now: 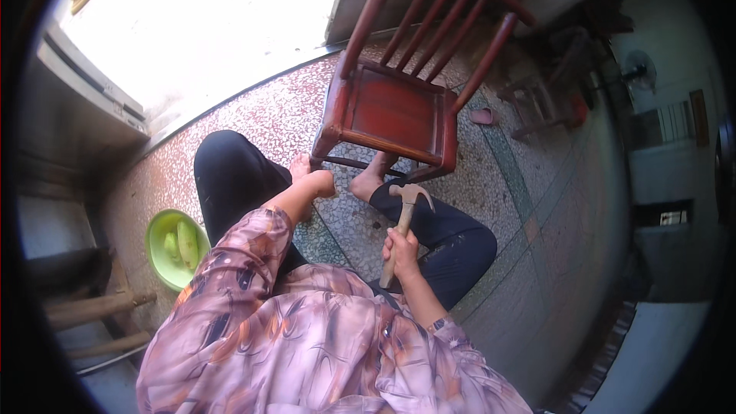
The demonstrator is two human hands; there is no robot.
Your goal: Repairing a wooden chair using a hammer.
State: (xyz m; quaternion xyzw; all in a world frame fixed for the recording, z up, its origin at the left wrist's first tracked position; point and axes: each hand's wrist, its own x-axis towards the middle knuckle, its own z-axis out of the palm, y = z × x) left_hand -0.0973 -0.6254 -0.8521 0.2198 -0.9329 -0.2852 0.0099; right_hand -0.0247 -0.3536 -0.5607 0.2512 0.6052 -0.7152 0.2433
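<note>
Where the view darkens at lower left: two wooden poles (100,308), roughly side by side, pointing in toward the bowl.
Lime-green bowl (158,257): on the terrazzo floor (253,103), just beside the person's left side; pale-green gourds (186,243) inside.
Left leg: dark trousers (230,176), knee bent outward; bare left foot (300,167) near the chair's front left corner.
Left hand (322,183): arm out in a patterned pink sleeve (249,249); fingers curled in, just below the seat corner in view. Can't tell if it grips anything or touches the chair.
Spindle-back chair (400,111): red-brown wood, upright, ahead of the person, backrest on the far side, front seat edge facing the lap.
Bare right foot (368,182): at the chair's front, by the lower rungs.
Claw hammer (405,215): in front of the right shin, head up, claw curving right, butt toward the lap.
Right hand (401,251): closed around mid-handle of the hammer.
Pink slipper (483,116): on the floor, right of the chair.
Fan (638,70): far right, well apart.
</note>
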